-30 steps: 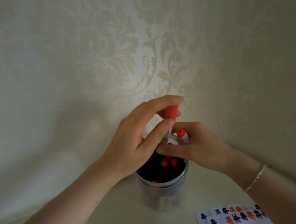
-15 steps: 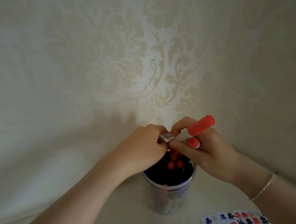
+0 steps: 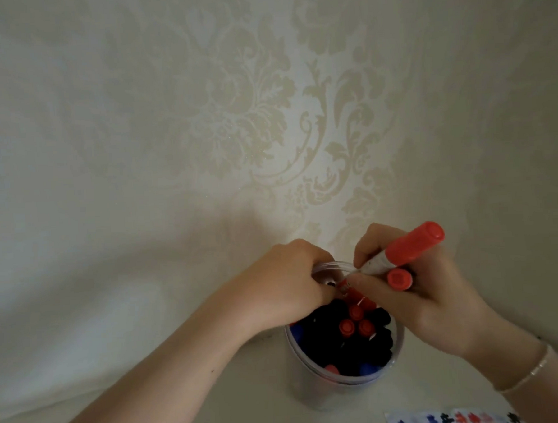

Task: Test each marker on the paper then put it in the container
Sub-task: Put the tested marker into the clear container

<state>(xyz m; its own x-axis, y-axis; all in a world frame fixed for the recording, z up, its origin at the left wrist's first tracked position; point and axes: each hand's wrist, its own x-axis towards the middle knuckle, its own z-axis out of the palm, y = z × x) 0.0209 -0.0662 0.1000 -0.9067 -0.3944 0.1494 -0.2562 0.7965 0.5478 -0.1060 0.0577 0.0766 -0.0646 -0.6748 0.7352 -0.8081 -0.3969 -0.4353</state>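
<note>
I see the red-capped marker [image 3: 405, 249] lying tilted across my right hand [image 3: 421, 297], cap toward two o'clock, fingers curled round its barrel; a second red marker [image 3: 399, 278] sits pinched just beneath it. Both hover over the far rim of the clear container [image 3: 345, 389], packed with black, red and blue caps. My left hand [image 3: 288, 288] curls at the container's rim at ten o'clock, gripping something I cannot identify. The test paper [image 3: 450, 421] lies on the worktop [image 3: 242, 407] at five o'clock.
</note>
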